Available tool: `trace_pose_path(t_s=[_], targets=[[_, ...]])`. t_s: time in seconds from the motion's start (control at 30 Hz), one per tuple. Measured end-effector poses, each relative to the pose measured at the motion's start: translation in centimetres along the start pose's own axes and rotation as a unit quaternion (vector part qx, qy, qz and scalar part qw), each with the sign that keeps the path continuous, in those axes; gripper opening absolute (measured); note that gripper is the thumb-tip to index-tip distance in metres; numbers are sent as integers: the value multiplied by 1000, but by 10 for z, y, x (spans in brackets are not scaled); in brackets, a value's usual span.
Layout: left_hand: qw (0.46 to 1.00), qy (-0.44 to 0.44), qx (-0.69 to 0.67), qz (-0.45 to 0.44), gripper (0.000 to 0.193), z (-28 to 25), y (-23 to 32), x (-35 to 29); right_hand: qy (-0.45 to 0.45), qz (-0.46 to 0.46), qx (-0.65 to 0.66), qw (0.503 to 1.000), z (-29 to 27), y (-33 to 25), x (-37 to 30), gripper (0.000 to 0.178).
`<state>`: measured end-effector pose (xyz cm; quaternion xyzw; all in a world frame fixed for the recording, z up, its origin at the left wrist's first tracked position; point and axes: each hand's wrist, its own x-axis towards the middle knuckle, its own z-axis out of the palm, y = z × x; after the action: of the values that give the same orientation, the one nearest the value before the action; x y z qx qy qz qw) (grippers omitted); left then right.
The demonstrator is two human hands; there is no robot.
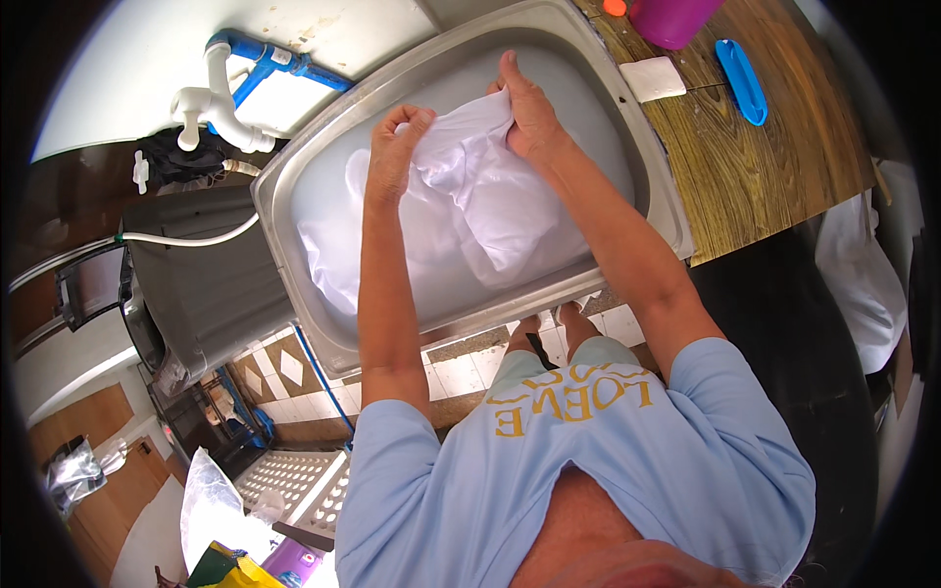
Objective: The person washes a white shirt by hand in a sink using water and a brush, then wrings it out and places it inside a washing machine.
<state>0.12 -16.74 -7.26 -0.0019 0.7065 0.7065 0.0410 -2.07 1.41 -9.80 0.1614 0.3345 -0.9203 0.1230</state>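
Steel-grey, our sink [660, 176] is adjoining a wood-grain countertop [784, 162]. Inside, white cloth [485, 191] is lying half-submerged, our left forearm [386, 284] partly blocking it. Our left hand [394, 152] is pinching its raised edge; our right hand [529, 116], half-curled, is gripping it too. Rightward, a blue oblong tray [741, 83] is resting.

Gold capital lettering [576, 408], printed across the chest of a light blue T-shirt [608, 470], is seen upside down, while small marks on a blue pipe's [257, 83] pale label [281, 56] and a purple package [291, 561] cannot be made out.
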Motion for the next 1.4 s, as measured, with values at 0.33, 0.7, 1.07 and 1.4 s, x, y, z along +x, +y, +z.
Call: trace_pose_path(t_s=[0.33, 0.7, 1.07, 1.4], targets=[[995, -59, -40, -69, 22, -6, 2, -13, -82, -7, -15, 996, 7, -5, -9, 53], [982, -37, -150, -105, 25, 1, 1, -15, -98, -13, -27, 995, 8, -7, -11, 50], [988, -75, -99, -95, 23, 9, -1, -19, -106, -23, -26, 994, 4, -7, -7, 50], [980, -26, -180, -81, 22, 24, 1, -23, -59, -19, -12, 998, 0, -8, 2, 47]])
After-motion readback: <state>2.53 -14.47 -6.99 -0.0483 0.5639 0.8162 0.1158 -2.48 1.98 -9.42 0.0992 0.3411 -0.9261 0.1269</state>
